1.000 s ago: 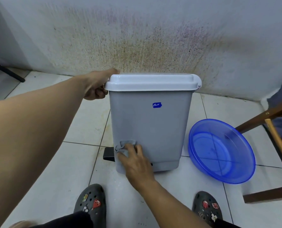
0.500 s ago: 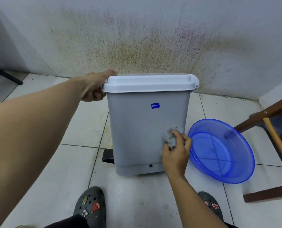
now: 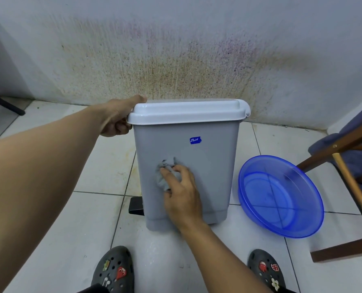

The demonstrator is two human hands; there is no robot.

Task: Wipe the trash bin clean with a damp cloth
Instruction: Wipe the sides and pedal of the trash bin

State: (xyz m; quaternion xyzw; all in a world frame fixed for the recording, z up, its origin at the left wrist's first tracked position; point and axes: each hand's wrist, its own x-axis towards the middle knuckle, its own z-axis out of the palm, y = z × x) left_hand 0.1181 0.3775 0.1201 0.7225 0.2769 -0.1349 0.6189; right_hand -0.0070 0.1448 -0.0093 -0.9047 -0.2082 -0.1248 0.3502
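The trash bin (image 3: 207, 176) is standing upright on the tiled floor (image 3: 91, 218). You are working the cloth (image 3: 162, 181) across its front: from the lower left, over to the right edge, now back left of centre and higher. Your right hand (image 3: 182, 197) is pinching the bunched cloth, fingers curled round it. Your left hand (image 3: 116, 121) is still gripping the lid (image 3: 188, 112) rim. Judged: coverage is climbing; the upper band remains.

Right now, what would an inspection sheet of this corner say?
Surface: tiled floor, stained left of the bin.
Job's things: grey trash bin upright, white lid closed; grey cloth bunched against its front.
Clutter: blue basin on the floor right of the bin.
Grips: left hand holds the lid's left edge; right hand presses the cloth to the bin.
Cables: nothing seen.
Surroundings: stained wall behind; wooden chair at right.
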